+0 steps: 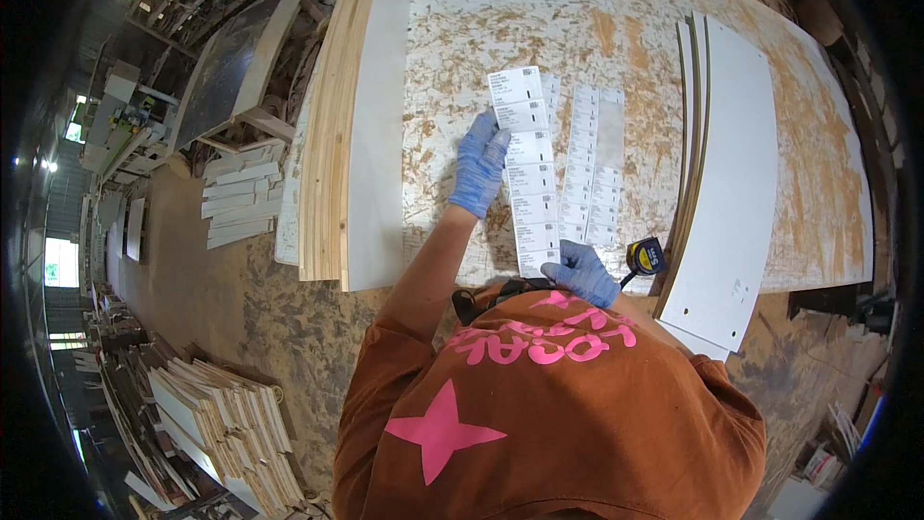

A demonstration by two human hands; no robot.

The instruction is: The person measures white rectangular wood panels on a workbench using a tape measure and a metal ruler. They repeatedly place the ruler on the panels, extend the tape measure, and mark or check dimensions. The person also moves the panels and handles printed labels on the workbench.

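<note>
A long strip of white printed labels [532, 181] stretches away from me over the worktable. My left hand [479, 162], in a blue glove, grips the strip's left edge near its upper part, with the fingers curled at the paper. Down at the near end, my right hand [584, 274], also gloved in blue, is closed on the strip's lower corner. Just right of it lie more label sheets [579, 164] on the table, partly covered by the strip. A black and yellow tape measure [646, 256] rests right of my right hand.
The white worktable [462, 0] is scuffed with brown patches. A stack of long boards [332, 116] stands along its left side, and white panels [727, 164] with drilled holes lie at the right, overhanging the near edge. Wood strips [241, 195] and stacked panels [226, 429] lie at left.
</note>
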